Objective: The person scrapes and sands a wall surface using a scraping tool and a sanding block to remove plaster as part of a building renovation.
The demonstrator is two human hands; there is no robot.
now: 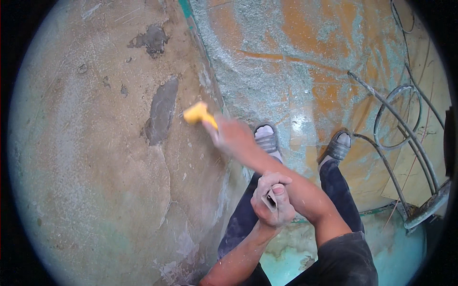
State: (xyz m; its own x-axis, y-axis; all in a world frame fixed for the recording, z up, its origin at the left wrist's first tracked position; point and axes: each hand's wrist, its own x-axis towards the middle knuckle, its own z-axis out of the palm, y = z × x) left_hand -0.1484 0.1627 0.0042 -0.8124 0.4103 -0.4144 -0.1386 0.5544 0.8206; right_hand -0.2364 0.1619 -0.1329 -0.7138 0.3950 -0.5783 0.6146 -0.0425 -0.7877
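Note:
My right hand (233, 138) reaches across to the left, closed around the narrow end of a yellow hand tool (198, 114) with a broader head. Motion blurs the tool, and its exact kind is unclear. Its head is in front of the worn, brownish wall (109, 190), just right of a grey bare patch (163, 112); whether they touch I cannot tell. My left hand (273, 202), coated in pale dust, is below the right forearm. Its fingers are wrapped around a dusty grey piece with a hollow-looking end (270, 200), mostly hidden in the fist.
Pale green flakes (253, 81) lie over an orange floor sheet (329, 24). My feet in grey striped slides (338, 148) stand on it. At the right, dusty hoses or cables (381, 97) loop beside a metal-like bar (427, 205). A smaller grey patch (153, 40) marks the wall farther up.

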